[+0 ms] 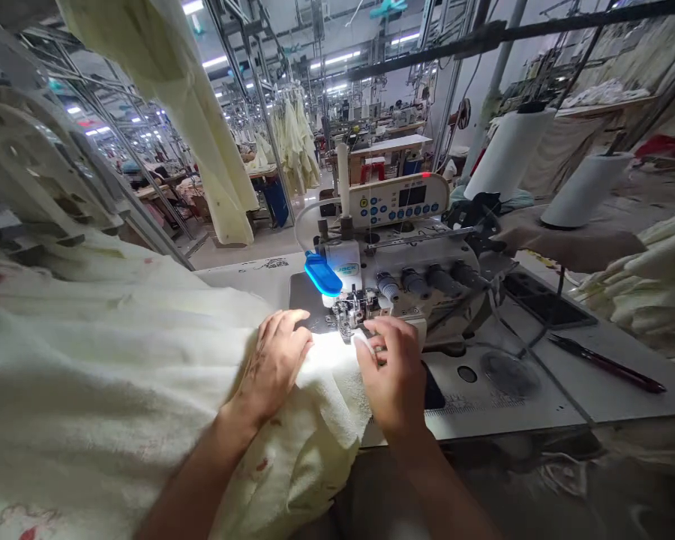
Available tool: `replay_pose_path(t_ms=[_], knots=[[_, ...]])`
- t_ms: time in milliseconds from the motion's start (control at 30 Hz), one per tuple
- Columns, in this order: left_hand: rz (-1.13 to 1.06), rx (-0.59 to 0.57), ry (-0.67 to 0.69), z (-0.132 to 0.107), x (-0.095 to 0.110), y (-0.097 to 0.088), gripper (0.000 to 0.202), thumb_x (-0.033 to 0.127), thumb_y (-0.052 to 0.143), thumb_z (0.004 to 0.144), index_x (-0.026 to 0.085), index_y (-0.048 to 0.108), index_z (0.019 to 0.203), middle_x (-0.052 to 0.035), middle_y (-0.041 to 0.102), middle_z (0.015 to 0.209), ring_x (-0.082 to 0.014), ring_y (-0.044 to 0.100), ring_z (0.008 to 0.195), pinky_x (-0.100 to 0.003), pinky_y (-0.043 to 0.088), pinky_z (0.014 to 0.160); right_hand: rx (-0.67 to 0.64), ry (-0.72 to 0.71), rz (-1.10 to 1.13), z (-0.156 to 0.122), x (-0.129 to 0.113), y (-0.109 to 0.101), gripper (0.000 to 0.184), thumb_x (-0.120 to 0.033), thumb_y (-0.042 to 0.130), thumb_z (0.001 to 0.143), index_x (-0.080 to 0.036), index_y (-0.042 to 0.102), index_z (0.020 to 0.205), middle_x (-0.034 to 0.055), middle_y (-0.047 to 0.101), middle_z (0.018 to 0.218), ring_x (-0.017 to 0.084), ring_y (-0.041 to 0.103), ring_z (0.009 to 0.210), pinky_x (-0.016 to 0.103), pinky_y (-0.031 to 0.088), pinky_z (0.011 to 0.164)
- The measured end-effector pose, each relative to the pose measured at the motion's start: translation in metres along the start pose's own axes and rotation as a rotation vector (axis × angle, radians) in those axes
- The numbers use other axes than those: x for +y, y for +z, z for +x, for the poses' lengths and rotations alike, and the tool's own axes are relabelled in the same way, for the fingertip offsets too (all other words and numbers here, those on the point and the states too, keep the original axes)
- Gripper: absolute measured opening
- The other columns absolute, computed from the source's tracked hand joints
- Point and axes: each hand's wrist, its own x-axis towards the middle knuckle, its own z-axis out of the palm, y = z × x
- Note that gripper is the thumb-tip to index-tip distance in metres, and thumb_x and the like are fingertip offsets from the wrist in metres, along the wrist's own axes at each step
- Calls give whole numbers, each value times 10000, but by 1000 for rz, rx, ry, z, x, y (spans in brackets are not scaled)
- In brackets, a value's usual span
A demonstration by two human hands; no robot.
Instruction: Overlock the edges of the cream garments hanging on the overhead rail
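Cloth (118,360), pale yellow and soft like towelling, lies heaped over the person's lap and across the left part of a sewing table (568,375). Its front edge reaches the presser foot (353,309) of a sewing machine (416,277), lit by the machine's lamp.

Only a short stretch of the edge sits at the foot. Nearly all the cloth is bunched on the near side and none shows beyond the machine, so the sewing looks to be at or near its start, with most of the edge left to do.

The left hand (273,367) lies flat on the cloth just left of the foot, with the fingers spread a little and pressing down. The right hand (394,375) is curled just right of the foot, with the thumb and fingertips pinching the cloth's edge right beside the needle area.

A blue guard (322,274) sits above the foot, with a control panel (399,200) behind it. Two white thread cones (506,154) stand to the right. A dark tool (607,364) lies on the table, near a stack of folded pieces (652,292).
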Motion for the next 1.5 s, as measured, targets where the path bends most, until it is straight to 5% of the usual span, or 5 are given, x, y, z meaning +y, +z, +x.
replay_pose_path(t_ms=[133, 267, 433, 1300, 1500], knots=[[-56, 28, -36, -9, 35, -18, 143, 122, 399, 912, 183, 466, 800, 13, 518, 678, -122, 479, 589, -248, 349, 547, -48, -140, 154, -47, -17, -6, 527, -423, 623, 852, -227, 382, 1278, 130, 493, 1203, 301, 495, 1116, 445, 439, 928], [-177, -120, -18, -11, 51, -27, 33, 209, 494, 902, 197, 496, 871, 22, 564, 715, -123, 528, 631, -229, 353, 559, -198, 324, 415, -54, -14, -11, 138, -347, 519, 922, -217, 513, 969, 17, 569, 800, 173, 561, 686, 263, 456, 584], [-202, -129, -182, -3, 53, -14, 229, 194, 445, 919, 184, 477, 692, 28, 519, 627, -106, 477, 571, -223, 315, 539, -521, 789, 926, -31, -5, -25, 386, -547, 617, 810, -177, 549, 899, -5, 523, 699, 136, 482, 605, 213, 379, 526], [186, -346, -167, 43, 17, 22, 264, 232, 266, 955, 165, 520, 926, -64, 621, 804, -223, 593, 662, -328, 359, 537, -495, 560, 399, 0, 6, -13, 399, -323, 442, 876, -139, 491, 1227, -89, 330, 453, 89, 281, 414, 196, 189, 397], [-111, 25, 173, -19, 39, 18, 411, 399, 484, 887, 146, 510, 1210, -135, 562, 1235, -282, 483, 1165, -466, 318, 1014, -456, 508, 519, -38, 1, -27, 513, -285, 490, 883, -213, 320, 1362, -2, 613, 749, 138, 566, 622, 210, 434, 533]])
